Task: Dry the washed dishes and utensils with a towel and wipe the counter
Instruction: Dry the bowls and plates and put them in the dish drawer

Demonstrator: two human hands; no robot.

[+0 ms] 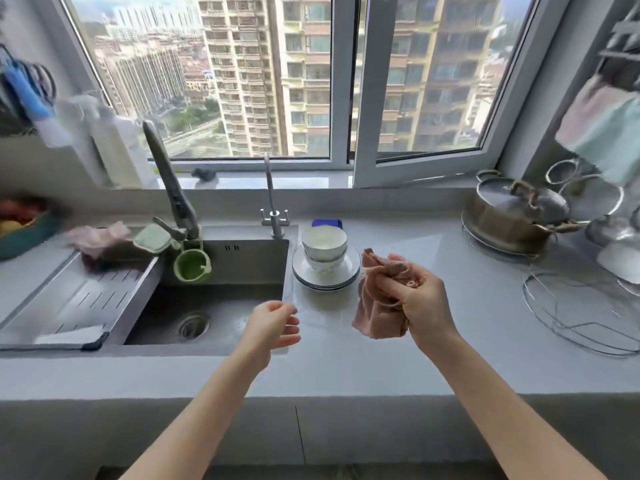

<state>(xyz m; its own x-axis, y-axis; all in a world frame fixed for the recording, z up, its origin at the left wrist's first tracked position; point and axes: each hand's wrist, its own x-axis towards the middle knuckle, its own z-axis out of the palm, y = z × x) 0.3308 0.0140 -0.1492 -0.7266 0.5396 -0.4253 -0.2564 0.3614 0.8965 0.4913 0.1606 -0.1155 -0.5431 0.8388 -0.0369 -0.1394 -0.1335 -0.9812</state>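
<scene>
My right hand grips a bunched pink towel above the grey counter, just right of the dishes. White bowls sit stacked on a pile of white plates beside the sink's right rim. My left hand hovers over the sink's right edge with fingers loosely curled and nothing in it. It is a short way in front of the plates and to their left.
A steel sink with a drain tray, tall faucet and small tap lies left. A green cup hangs inside. A lidded pot, lids and a wire rack crowd the right. Cloths lie far left.
</scene>
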